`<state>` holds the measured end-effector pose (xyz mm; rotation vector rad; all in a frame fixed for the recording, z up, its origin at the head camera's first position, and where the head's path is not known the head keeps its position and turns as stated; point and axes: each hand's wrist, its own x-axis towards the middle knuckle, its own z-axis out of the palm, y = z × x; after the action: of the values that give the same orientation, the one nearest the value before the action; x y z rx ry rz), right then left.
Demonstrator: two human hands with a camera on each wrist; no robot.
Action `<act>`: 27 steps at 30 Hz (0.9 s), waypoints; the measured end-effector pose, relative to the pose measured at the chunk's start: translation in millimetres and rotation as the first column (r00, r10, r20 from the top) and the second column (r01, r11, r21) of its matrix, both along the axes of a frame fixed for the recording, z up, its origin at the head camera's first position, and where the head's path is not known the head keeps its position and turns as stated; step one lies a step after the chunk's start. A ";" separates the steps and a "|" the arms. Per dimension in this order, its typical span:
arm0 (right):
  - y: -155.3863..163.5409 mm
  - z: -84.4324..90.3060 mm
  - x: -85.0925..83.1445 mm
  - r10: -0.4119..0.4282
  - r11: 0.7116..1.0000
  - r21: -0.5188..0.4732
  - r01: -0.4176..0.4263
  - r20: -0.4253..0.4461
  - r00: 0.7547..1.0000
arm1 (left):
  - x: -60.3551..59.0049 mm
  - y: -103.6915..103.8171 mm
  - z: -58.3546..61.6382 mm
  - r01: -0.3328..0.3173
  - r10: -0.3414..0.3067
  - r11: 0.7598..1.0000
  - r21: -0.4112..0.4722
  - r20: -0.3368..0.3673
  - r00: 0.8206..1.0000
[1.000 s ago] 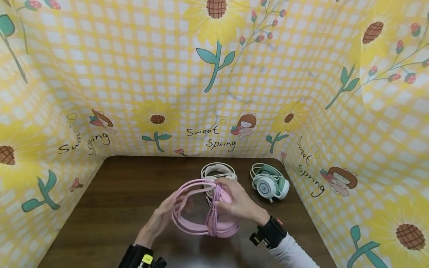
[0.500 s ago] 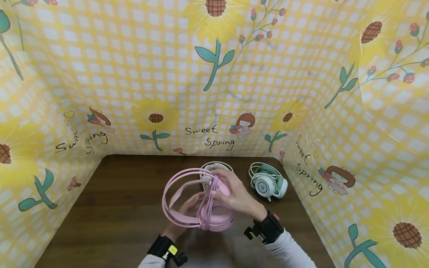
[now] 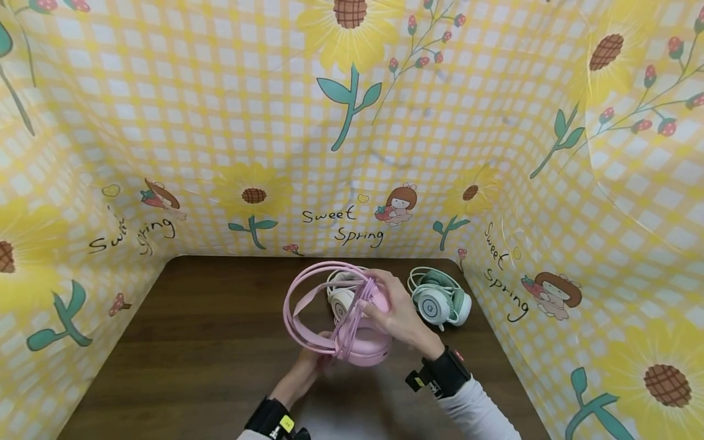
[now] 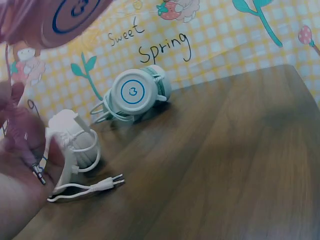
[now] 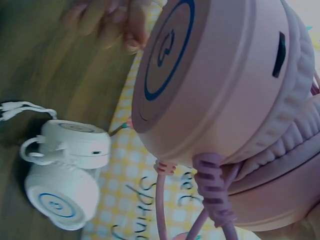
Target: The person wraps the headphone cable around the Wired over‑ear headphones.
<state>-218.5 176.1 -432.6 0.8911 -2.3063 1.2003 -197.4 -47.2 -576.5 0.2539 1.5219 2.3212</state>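
Both hands hold a pink headset (image 3: 308,305) above the middle of the brown table (image 3: 209,342); its cable is wound round the ear cups. My right hand (image 3: 397,313) grips the stacked ear cups (image 5: 225,80) from the right. My left hand (image 3: 315,362) reaches up from below, fingers at the lower band and cup. In the left wrist view a small jack plug (image 4: 38,173) lies against my left fingers (image 4: 20,145), with the pink cup (image 4: 65,20) overhead.
A white headset (image 3: 342,297) lies just behind the pink one, its cable plug (image 4: 113,181) trailing on the table. A mint-green and white headset (image 3: 440,300) lies at the back right corner. Yellow flower-print sheeting (image 3: 352,134) walls the table on three sides.
The pink headset has tilted and moved a little back and to the right. My left hand has gone from the left of the band to underneath it. The right hand keeps its grip.
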 end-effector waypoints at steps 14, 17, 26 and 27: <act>5.6 -52.4 -23.4 -0.265 0.951 -0.145 0.272 0.063 0.962 | 15.5 3.7 -0.4 -0.232 0.188 0.945 -0.229 -0.197 0.962; 1.0 -65.4 -25.2 -0.325 0.930 -0.147 0.336 0.092 0.941 | 20.2 5.1 9.7 -0.257 0.199 0.923 -0.287 -0.215 0.956; -37.5 -96.5 -13.9 -0.452 0.864 -0.152 0.480 0.183 0.873 | 23.0 -0.3 28.0 -0.473 0.383 0.725 -0.501 -0.277 0.881; -45.0 -98.9 -11.2 -0.467 0.852 -0.158 0.499 0.199 0.861 | 24.3 -1.1 29.9 -0.496 0.396 0.685 -0.534 -0.299 0.868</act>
<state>-229.7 131.1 -531.6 0.1212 -2.2716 1.2713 -173.1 -48.2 -546.5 -0.1259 2.5517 2.0077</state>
